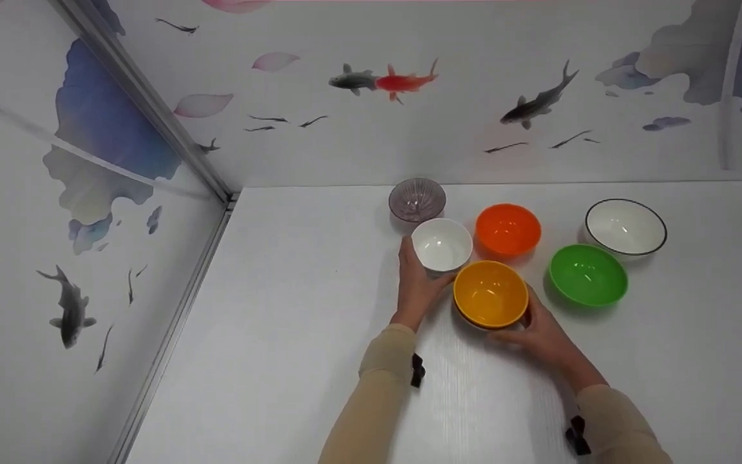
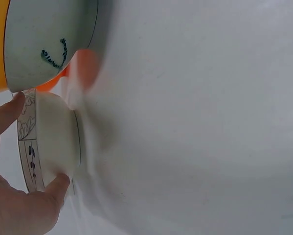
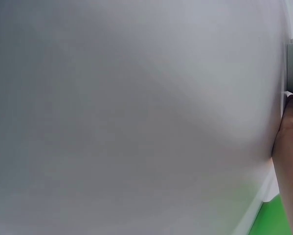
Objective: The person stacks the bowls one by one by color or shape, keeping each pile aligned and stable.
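My left hand [image 1: 417, 291] grips a small white bowl [image 1: 442, 246], thumb on its near side and fingers along its left. In the left wrist view that bowl shows a patterned band round its outside. My right hand [image 1: 543, 335] holds a stack of two bowls from the right and near side. On top of the stack is a yellow bowl [image 1: 491, 294], nested in a pale bowl [image 2: 51, 41] with a dark mark on its wall. The stack stands just to the right of and nearer than the white bowl. In the right wrist view, most of the stack is out of frame.
Behind the white bowl stands a ribbed purple glass bowl [image 1: 417, 200]. An orange bowl [image 1: 508, 230] is beyond the stack; a green bowl [image 1: 589, 275] and a white bowl with a dark rim [image 1: 626, 227] stand to the right. Painted panels [image 1: 371, 142] border the white table.
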Demonstrator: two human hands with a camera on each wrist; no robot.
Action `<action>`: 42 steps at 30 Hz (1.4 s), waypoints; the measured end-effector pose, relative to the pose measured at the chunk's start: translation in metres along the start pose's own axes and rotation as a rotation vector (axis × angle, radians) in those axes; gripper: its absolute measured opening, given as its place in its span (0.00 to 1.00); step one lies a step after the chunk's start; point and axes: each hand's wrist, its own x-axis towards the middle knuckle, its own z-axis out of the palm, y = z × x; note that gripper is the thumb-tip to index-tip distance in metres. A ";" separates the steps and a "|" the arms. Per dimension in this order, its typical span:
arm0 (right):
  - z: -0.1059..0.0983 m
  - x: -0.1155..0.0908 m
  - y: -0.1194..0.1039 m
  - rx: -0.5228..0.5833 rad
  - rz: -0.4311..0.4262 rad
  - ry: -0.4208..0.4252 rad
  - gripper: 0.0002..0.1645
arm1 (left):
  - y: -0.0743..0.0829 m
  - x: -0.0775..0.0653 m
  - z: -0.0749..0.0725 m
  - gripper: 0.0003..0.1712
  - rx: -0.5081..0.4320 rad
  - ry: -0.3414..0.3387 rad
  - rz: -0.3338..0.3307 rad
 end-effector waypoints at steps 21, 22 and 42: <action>-0.002 0.002 0.001 -0.016 -0.039 -0.023 0.64 | -0.006 0.005 0.006 0.68 -0.003 0.014 -0.014; -0.002 0.001 0.000 -0.014 -0.041 -0.019 0.64 | -0.006 0.006 0.006 0.69 -0.009 0.017 -0.008; 0.000 0.001 -0.003 -0.026 -0.007 -0.017 0.63 | -0.005 0.013 0.010 0.66 -0.051 0.030 -0.019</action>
